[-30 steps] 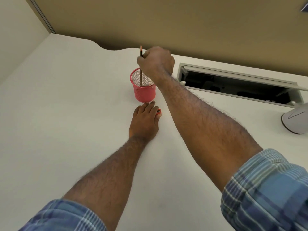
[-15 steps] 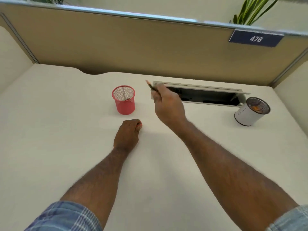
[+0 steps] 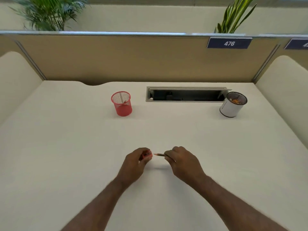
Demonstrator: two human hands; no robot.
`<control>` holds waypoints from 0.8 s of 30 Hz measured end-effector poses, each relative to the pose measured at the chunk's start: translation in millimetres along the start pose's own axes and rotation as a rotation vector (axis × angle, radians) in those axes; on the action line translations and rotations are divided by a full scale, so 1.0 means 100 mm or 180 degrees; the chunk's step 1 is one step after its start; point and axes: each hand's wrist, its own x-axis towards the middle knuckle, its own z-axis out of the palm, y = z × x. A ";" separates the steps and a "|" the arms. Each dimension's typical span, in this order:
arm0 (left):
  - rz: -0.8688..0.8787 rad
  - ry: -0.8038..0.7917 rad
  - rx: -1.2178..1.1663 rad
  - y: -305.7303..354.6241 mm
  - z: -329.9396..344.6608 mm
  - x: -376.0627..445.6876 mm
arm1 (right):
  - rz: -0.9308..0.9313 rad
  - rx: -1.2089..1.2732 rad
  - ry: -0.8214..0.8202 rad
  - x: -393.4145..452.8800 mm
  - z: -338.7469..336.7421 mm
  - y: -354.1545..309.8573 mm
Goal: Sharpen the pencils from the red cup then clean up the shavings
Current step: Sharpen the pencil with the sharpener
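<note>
Red plastic shows in the left hand, whose fingers pinch a small sharpener above the table. The right hand grips a pencil, tip just beside the sharpener. Farther back stands the red cup.

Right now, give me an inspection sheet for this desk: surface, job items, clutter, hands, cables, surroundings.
Surface: white desk, no shavings seen.
Job's things: red cup upright at the back; pencil tip points at the red sharpener, not yet inserted.
Clutter: white cup at back right, orange contents.
Hands: left hand holds the sharpener; right hand holds the pencil.
Cables: nothing seen; cable tray open.
Surroundings: tan partition, sign 476, plants behind.
</note>
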 end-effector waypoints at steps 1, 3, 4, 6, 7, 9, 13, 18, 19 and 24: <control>-0.0019 -0.0002 -0.0084 0.08 0.01 -0.11 | -0.0017 0.0031 0.0100 -0.09 -0.04 -0.02; -0.0031 0.0031 -0.0237 0.18 0.00 -0.22 | -0.0002 0.0139 0.0316 -0.16 -0.09 -0.05; -0.0026 0.0052 -0.0303 0.24 -0.01 -0.30 | -0.0009 0.0192 0.0379 -0.22 -0.12 -0.07; 0.0025 0.0094 -0.0407 0.34 -0.03 -0.41 | -0.0081 0.0195 0.0443 -0.32 -0.19 -0.10; 0.0044 0.0098 -0.0437 0.38 -0.03 -0.47 | -0.0125 0.0195 0.0463 -0.37 -0.22 -0.11; 0.0094 0.0090 -0.0433 0.44 -0.05 -0.54 | -0.0224 0.0210 0.0507 -0.44 -0.28 -0.12; 0.0123 0.0026 -0.0393 0.55 -0.08 -0.62 | -0.0459 0.0097 0.0598 -0.50 -0.38 -0.13; 0.0174 -0.0045 -0.0396 0.68 -0.05 -0.68 | -0.0865 -0.0122 0.0670 -0.53 -0.45 -0.18; 0.0201 -0.0022 -0.0403 0.70 -0.05 -0.68 | -0.0889 -0.0130 0.0725 -0.55 -0.47 -0.20; 0.0302 0.0018 -0.0488 0.78 -0.06 -0.72 | -0.0971 -0.0088 0.1006 -0.65 -0.50 -0.18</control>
